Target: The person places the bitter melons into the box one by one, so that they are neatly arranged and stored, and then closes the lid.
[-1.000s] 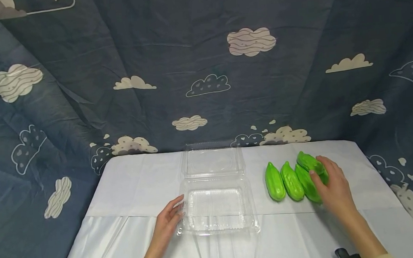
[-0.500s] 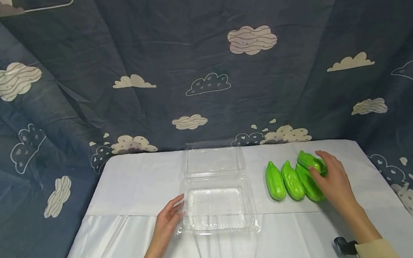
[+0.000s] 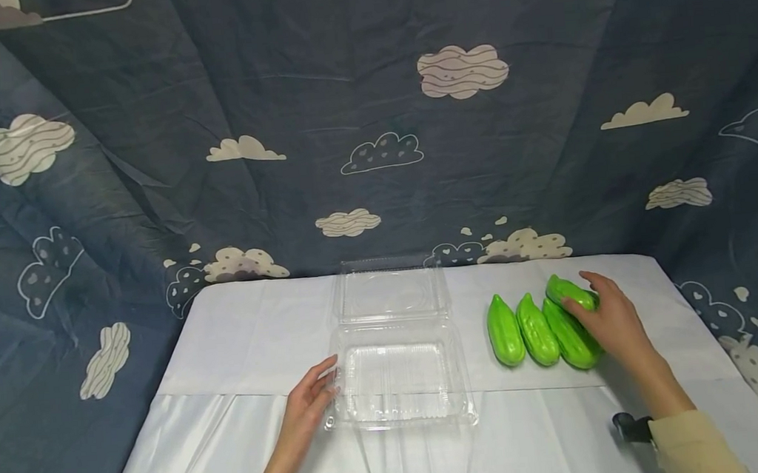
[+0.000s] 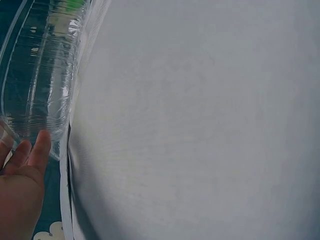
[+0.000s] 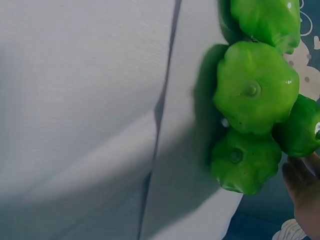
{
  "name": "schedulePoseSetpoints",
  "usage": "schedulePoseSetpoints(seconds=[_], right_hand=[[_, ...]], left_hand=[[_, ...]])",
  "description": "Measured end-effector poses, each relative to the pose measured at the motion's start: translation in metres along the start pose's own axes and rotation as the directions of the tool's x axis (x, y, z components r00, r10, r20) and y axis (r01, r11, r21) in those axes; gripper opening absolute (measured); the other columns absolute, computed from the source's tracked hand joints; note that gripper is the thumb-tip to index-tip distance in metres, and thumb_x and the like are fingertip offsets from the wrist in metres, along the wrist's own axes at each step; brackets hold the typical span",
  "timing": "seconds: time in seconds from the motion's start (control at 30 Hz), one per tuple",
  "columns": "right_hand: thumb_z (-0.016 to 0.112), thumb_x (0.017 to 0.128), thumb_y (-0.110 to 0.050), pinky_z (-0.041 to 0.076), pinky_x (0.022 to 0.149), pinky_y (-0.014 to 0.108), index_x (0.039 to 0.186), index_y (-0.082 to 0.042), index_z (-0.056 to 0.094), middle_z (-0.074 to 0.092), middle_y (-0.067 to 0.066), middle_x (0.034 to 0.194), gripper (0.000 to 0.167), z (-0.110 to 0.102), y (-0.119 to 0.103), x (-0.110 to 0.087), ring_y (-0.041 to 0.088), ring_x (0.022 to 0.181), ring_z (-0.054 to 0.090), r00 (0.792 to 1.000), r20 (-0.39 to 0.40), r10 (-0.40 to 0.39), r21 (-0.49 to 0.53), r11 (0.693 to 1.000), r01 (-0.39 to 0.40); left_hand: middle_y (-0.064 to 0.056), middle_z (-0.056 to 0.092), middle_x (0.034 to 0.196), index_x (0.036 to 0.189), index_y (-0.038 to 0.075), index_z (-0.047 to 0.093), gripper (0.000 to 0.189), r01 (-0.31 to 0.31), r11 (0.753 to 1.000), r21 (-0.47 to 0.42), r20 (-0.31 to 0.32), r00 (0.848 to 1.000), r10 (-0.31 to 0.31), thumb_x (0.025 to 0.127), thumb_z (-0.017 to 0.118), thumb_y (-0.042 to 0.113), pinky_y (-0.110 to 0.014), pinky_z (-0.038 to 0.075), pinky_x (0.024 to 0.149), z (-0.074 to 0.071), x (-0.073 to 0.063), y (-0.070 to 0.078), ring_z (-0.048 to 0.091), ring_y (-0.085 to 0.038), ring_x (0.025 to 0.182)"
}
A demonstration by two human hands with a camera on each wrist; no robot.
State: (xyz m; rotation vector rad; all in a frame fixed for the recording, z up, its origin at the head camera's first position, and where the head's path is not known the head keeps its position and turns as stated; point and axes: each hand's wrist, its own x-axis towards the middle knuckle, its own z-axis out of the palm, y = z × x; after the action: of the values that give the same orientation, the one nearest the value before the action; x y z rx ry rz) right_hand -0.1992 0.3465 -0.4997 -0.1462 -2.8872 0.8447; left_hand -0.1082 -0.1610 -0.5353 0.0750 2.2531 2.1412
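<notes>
A clear plastic clamshell container [image 3: 400, 422] lies on the white cloth with its lid [image 3: 392, 295] folded back. At its left side my left hand [image 3: 308, 399] rests with loosely extended fingers touching the wall; the left wrist view shows the fingertips [image 4: 42, 142] against the container's end. Several glossy green, ridged gourds lie to the right: one [image 3: 505, 332], a second [image 3: 537, 332] and a third [image 3: 570, 334] side by side. My right hand [image 3: 616, 318] holds a further green gourd [image 3: 567, 292] behind the third, thumb and fingers around its right end, which is partly hidden.
White cloth [image 3: 259, 327] covers the table, with a seam across it. A dark blue curtain [image 3: 355, 105] with cloud prints hangs right behind the table's back edge. A black device [image 3: 631, 428] sits at my right wrist, by a beige sleeve [image 3: 692, 446].
My right hand has shifted slightly up and right, and the gourd in it has turned to lie more crosswise, showing more of the third gourd. My left hand and the container have stayed put.
</notes>
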Motion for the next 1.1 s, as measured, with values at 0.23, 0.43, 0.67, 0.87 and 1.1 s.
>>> schedulePoseSetpoints(seconds=[0.23,0.43,0.67,0.87,1.1], right_hand=[[0.053,0.098,-0.049,0.032,0.099,0.07,0.15,0.008,0.025,0.032,0.04,0.141,0.082,0.0,-0.001,0.012,0.058,0.126,0.034,0.995,0.08,0.055,-0.034,0.998,-0.052],[0.057,0.097,-0.043,0.035,0.098,0.07,0.147,0.011,0.028,0.037,0.041,0.137,0.079,0.003,-0.002,0.016,0.057,0.123,0.039,0.996,0.084,0.037,-0.056,0.998,-0.033],[0.058,0.096,-0.043,0.035,0.098,0.07,0.145,0.011,0.03,0.039,0.039,0.138,0.079,0.006,0.003,0.022,0.057,0.123,0.039,0.994,0.104,0.03,-0.06,0.998,-0.024],[0.058,0.097,-0.042,0.036,0.098,0.069,0.144,0.012,0.031,0.04,0.039,0.137,0.076,0.01,0.001,0.022,0.056,0.123,0.04,0.994,0.1,0.036,-0.064,0.998,-0.029],[0.057,0.098,-0.038,0.038,0.098,0.068,0.143,0.013,0.033,0.041,0.04,0.136,0.072,0.01,-0.003,0.021,0.056,0.121,0.042,0.994,0.096,0.061,-0.067,0.996,-0.055]], left_hand=[[-0.015,0.048,0.145,0.138,0.001,0.053,0.049,0.001,1.0,-0.013,-0.008,1.0,-0.001,0.09,0.058,-0.006,-0.024,0.045,0.099,0.0,0.0,-0.001,0.049,-0.035,0.13],[-0.015,0.047,0.145,0.138,0.0,0.052,0.049,0.0,1.0,-0.024,-0.002,1.0,0.0,0.09,0.058,-0.005,-0.024,0.045,0.098,0.0,0.0,-0.002,0.048,-0.036,0.13],[-0.015,0.048,0.145,0.138,0.0,0.053,0.048,-0.006,0.999,-0.032,-0.002,1.0,0.006,0.09,0.058,-0.005,-0.024,0.045,0.098,0.0,0.0,-0.002,0.048,-0.036,0.13],[-0.014,0.049,0.144,0.137,0.0,0.054,0.048,-0.006,1.0,-0.02,-0.017,1.0,0.005,0.089,0.059,-0.005,-0.024,0.045,0.098,0.0,-0.001,-0.003,0.049,-0.036,0.129],[-0.016,0.05,0.143,0.136,0.001,0.055,0.047,-0.027,0.999,-0.017,-0.024,0.999,0.026,0.09,0.059,-0.005,-0.031,0.046,0.101,0.001,-0.001,-0.002,0.05,-0.037,0.128]])
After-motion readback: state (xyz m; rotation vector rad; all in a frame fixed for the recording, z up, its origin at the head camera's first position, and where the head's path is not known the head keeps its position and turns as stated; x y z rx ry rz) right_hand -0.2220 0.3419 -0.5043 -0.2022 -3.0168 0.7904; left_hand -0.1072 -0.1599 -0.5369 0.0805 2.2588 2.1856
